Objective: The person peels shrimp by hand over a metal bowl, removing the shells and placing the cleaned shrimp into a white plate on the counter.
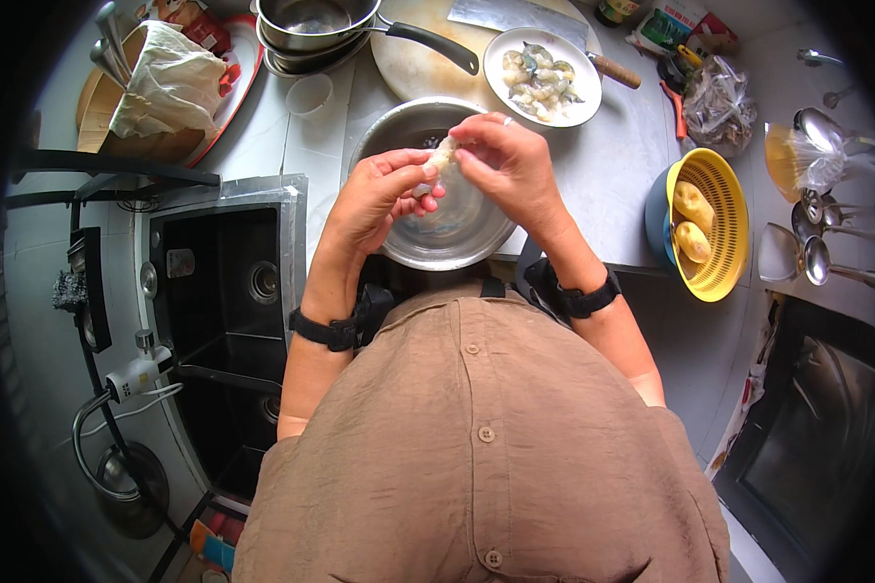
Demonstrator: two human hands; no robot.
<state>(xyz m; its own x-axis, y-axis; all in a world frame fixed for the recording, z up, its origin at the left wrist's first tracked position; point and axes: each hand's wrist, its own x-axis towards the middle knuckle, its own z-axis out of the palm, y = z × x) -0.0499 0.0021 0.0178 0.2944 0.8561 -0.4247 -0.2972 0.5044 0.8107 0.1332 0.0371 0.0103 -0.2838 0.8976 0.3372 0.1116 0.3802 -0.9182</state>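
Both of my hands meet over a stainless steel basin (474, 233) at the counter's front edge. Between them is a pale, translucent shrimp (443, 154). My left hand (386, 191) pinches it between thumb and fingers, the other fingers curled below. From the right, the fingertips of my right hand (509, 164) grip its upper end. Some small dark bits lie in the basin behind my fingers; my hands hide part of its inside. A white plate (589, 102) of raw shrimp (541, 79), some with grey-blue shell or tails, stands just beyond my right hand.
The plate rests on a round cutting board (408, 62) beside a cleaver (521, 16). Stacked steel pans (313, 36) stand at the back left. A black double sink (219, 277) lies left; a yellow colander (733, 240) with two potatoes (693, 208) sits right.
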